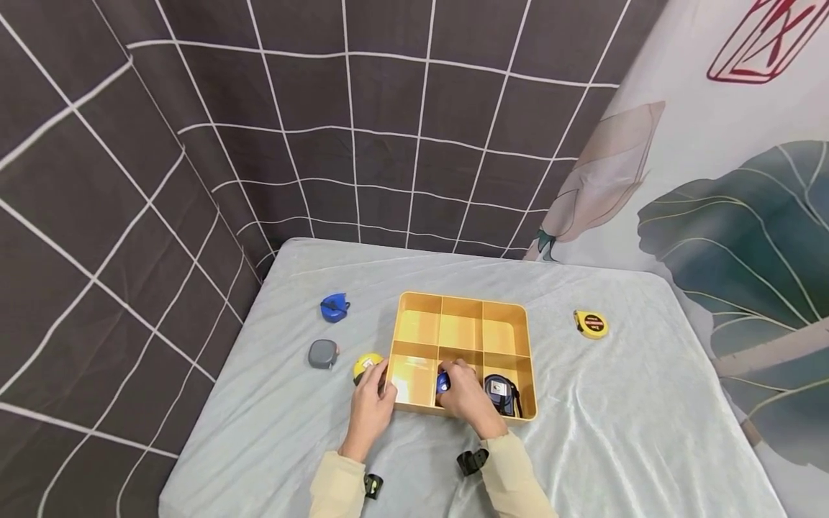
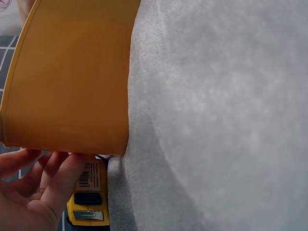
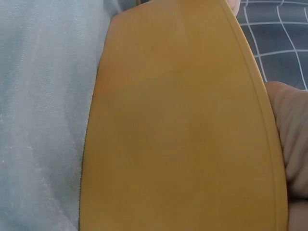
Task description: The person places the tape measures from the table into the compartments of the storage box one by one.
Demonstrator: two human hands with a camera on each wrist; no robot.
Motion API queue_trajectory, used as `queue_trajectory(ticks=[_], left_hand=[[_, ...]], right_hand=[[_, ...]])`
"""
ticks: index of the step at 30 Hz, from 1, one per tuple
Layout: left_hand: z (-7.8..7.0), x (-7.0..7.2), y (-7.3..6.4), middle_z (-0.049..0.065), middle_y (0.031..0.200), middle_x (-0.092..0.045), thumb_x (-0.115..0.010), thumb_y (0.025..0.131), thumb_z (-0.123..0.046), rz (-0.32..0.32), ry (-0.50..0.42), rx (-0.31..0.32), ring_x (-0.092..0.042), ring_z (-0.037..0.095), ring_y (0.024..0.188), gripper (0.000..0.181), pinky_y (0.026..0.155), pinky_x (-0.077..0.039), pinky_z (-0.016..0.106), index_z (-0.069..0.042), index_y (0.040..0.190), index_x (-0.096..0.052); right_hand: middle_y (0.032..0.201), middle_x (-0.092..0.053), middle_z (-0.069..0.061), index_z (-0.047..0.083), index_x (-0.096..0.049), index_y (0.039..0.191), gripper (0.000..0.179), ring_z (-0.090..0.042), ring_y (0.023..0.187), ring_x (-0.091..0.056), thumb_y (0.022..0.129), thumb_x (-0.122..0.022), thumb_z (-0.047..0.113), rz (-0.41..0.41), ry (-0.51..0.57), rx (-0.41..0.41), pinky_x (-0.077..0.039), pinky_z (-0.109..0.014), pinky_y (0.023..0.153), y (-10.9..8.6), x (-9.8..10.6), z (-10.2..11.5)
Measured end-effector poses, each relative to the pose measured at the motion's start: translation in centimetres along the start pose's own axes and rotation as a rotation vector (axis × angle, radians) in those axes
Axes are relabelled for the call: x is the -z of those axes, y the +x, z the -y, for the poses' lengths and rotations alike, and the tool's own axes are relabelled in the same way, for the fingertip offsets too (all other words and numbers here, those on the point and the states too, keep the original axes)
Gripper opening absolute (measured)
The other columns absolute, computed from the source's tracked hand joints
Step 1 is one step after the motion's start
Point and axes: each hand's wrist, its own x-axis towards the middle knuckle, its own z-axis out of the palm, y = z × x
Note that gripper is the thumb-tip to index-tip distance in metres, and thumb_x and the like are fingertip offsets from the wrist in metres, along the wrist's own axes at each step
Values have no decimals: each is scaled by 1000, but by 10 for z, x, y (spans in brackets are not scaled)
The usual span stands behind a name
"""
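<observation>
A yellow divided box point(image 1: 415, 350) lies on the cloth. My right hand point(image 1: 465, 392) reaches down into its front middle compartment and grips a blue tape measure point(image 1: 443, 382); the fingertips are partly hidden. In the right wrist view the box wall point(image 3: 183, 125) covers most of that hand's work. My left hand point(image 1: 373, 406) is at the box's left side, its fingers touching the wall point(image 2: 72, 86) in the left wrist view. Right beside those fingers lies a yellow tape measure point(image 2: 89, 187). A black tape measure point(image 1: 499, 392) sits in the front right compartment.
To the left on the cloth point(image 1: 583, 446) lie another blue tape measure point(image 1: 334, 308) and a grey tape measure point(image 1: 322, 354). A yellow and black tape measure point(image 1: 592, 324) lies right of the box. A dark gridded curtain point(image 1: 388, 158) hangs behind the surface.
</observation>
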Motion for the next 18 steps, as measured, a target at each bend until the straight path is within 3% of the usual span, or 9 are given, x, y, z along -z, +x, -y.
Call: queue_trajectory(ticks=[9, 18], left_hand=[[2, 1, 1, 4, 101, -58, -55, 78, -4, -17, -37, 9, -54, 11, 83, 45, 73, -48, 29, -5, 123, -57], [1, 2, 3, 4, 105, -59, -55, 77, -5, 37, -41, 35, -58, 11, 89, 47, 76, -49, 28, -7, 124, -55]], right_hand=[[104, -52, -17, 0, -59, 110, 47, -26, 84, -53, 64, -69, -1, 44, 1, -21, -48, -36, 69, 2, -1, 3], [102, -52, -14, -2, -56, 115, 48, -23, 82, -51, 68, -68, 0, 75, 10, -31, -47, -35, 68, 1, 0, 1]])
